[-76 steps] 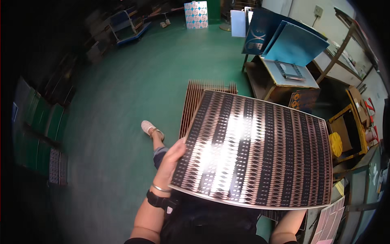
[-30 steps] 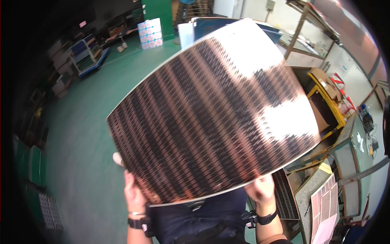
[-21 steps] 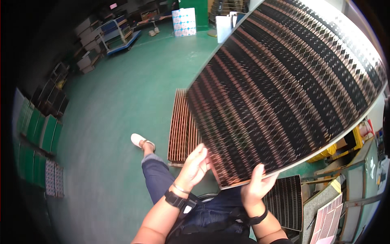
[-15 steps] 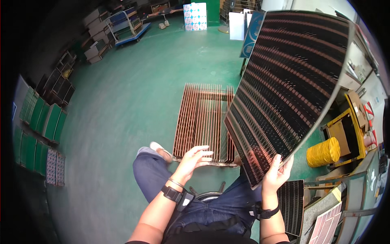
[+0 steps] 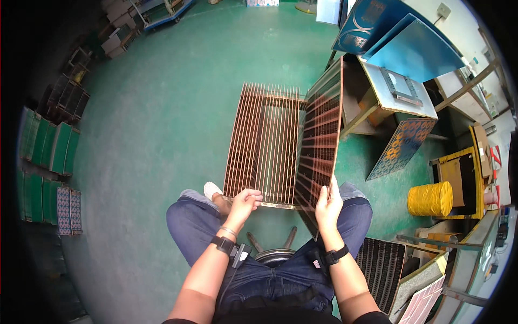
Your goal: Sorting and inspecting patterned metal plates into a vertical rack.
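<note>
My right hand [image 5: 329,208] grips the near edge of a large thin panel [image 5: 321,135], black with copper-coloured stripes. The panel stands nearly upright along the right side of a wire rack [image 5: 237,146], its near lower corner sticking out past the rack's front bar. Whether it sits in a slot of the rack cannot be made out. Thin upright rods in rows make up the rack, which stands on the floor in front of my knees. At the rack's near edge, left of its middle, my left hand [image 5: 244,208] is closed with curled fingers against the rods.
On the right, a table [image 5: 372,75] holds blue panels [image 5: 415,51] and a metal frame [image 5: 402,86]. A patterned panel [image 5: 402,146] leans below it. Nearby are a yellow drum-shaped bundle [image 5: 430,198] and another dark panel [image 5: 380,270]. Green stacks [image 5: 51,148] line the left.
The panel has swung down and left from a tilted, raised position to beside the rack. My right hand moved left with it. My left hand's fingers have curled, and the view has tilted downward.
</note>
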`<state>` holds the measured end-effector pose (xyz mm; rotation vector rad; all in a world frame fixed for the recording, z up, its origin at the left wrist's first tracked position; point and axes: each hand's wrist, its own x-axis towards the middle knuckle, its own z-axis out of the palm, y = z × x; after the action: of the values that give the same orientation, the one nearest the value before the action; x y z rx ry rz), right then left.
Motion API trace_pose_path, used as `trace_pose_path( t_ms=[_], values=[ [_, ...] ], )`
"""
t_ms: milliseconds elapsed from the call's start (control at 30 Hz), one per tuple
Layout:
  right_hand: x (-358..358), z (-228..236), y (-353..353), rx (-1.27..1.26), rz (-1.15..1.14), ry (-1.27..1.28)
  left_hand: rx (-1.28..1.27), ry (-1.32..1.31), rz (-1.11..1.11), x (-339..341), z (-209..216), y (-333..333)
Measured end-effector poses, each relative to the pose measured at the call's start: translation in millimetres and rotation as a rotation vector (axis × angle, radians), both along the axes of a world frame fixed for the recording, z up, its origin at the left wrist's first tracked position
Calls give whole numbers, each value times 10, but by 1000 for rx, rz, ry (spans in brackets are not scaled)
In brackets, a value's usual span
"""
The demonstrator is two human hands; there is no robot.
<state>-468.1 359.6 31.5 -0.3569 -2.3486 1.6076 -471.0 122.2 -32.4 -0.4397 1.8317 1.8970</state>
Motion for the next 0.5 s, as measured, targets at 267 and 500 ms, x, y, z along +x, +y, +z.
trace_pose_path(
  t_ms=[267,500],
  values=[
    [-618,-253,122,70,82,-4,-562,479,-82,-422,-470,494],
    [-1016,-822,-149,115,84,-190,-849,664,-237,-673,-523,1149]
  ],
)
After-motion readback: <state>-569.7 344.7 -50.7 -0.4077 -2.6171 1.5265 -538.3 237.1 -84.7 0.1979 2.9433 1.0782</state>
